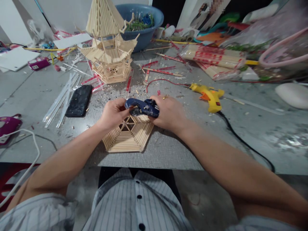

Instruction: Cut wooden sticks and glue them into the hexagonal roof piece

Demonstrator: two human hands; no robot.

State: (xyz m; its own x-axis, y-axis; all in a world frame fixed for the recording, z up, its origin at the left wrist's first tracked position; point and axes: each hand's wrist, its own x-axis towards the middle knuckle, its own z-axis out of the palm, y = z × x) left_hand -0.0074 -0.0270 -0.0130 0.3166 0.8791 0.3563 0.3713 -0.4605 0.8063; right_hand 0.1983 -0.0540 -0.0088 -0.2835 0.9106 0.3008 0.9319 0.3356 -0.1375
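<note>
A blue basin [149, 38] by the counter's [178, 155] back edge holds green stems [137, 26]; clear sleeves hold wooden sticks [214, 57]. Near the front edge, under both hands, lies a stick-built panel [125, 143] — right hand [168, 110] gripping a navy hand tool [151, 109], left hand [112, 111] pinching something hidden.

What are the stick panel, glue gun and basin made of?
The stick panel looks like bare wood: pale, matte, rounded sticks. The glue gun is probably plastic: smooth, yellow, moulded-looking. The basin seems plastic too: smooth, evenly blue wall.
</note>
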